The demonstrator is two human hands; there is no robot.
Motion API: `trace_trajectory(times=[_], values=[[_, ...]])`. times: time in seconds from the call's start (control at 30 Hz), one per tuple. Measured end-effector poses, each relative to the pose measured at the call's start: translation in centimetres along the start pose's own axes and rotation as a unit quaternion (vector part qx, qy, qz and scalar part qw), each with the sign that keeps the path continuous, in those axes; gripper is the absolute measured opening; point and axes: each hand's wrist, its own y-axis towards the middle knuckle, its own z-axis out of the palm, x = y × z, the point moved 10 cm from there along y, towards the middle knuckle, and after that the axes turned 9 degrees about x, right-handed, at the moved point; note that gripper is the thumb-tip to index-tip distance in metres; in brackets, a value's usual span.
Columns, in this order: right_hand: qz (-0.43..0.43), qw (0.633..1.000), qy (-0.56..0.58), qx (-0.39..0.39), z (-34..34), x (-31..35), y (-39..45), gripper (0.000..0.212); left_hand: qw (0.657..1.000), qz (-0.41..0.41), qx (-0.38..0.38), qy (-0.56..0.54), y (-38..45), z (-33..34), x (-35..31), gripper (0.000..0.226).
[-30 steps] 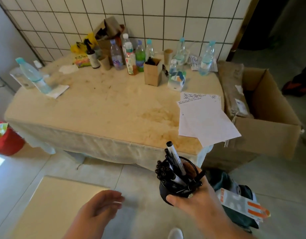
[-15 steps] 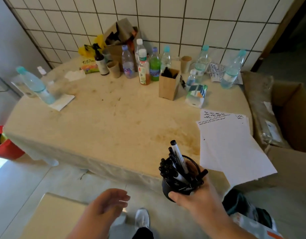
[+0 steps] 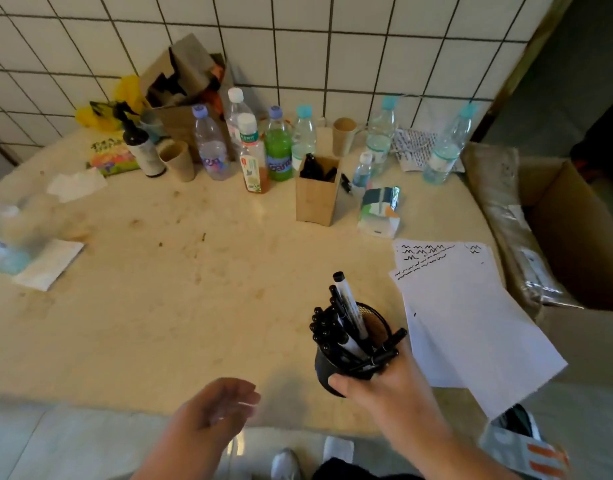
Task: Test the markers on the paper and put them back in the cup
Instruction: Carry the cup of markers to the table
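Right hand (image 3: 384,386): fingers curled round the black mesh cup (image 3: 336,363), thumb on its near wall, gripping it from the right side. The cup is tilted, full of black-capped markers (image 3: 345,318), one white-barrelled one standing tallest. Whether the cup's base touches the tabletop (image 3: 180,289) cannot be told; the hand covers it.

Left hand (image 3: 218,407): fingers loosely spread, lightly curved, holding nothing, hovering at the near edge; blurred.

Against a second ago: cup and right hand then hung over the floor short of the table edge; now they are over the tabletop, just left of the paper (image 3: 471,323). The whole view has closed in and the floor has dropped mostly out of frame. The left hand has kept its relaxed pose.

The paper is a loose stack, wavy test scribbles along its far edge, near corner overhanging the tabletop.

Hard to make out: a clear bottle (image 3: 7,233) at far left, smeared and cut by the frame. A small brown box (image 3: 317,197) holds dark items, unidentifiable. The cardboard carton (image 3: 575,237) is cut off at right. Bottles stand in a row along the tiled wall
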Motion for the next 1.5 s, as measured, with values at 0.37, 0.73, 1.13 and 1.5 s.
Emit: trace_trajectory(times=[0.37,0.73,1.13,1.5], values=[[-0.055,0.996,-0.028,0.059,-1.8,2.5,8.6,0.066,1.0,-0.005,-0.019,0.022,4.1,0.0,-3.4,0.033],[0.031,0.988,-0.154,0.013,2.0,-0.2,14.5,0.083,0.999,-0.036,0.003,0.036,6.9,-6.6,-2.9,0.025],[0.095,0.979,-0.181,-0.023,14.1,2.7,21.4,0.085,0.983,-0.027,0.151,0.097,13.4,-20.3,-0.5,0.03],[0.115,0.953,-0.28,-0.004,20.7,6.1,26.7,0.091,0.991,-0.03,0.129,0.0,14.2,-27.6,2.0,0.024]])
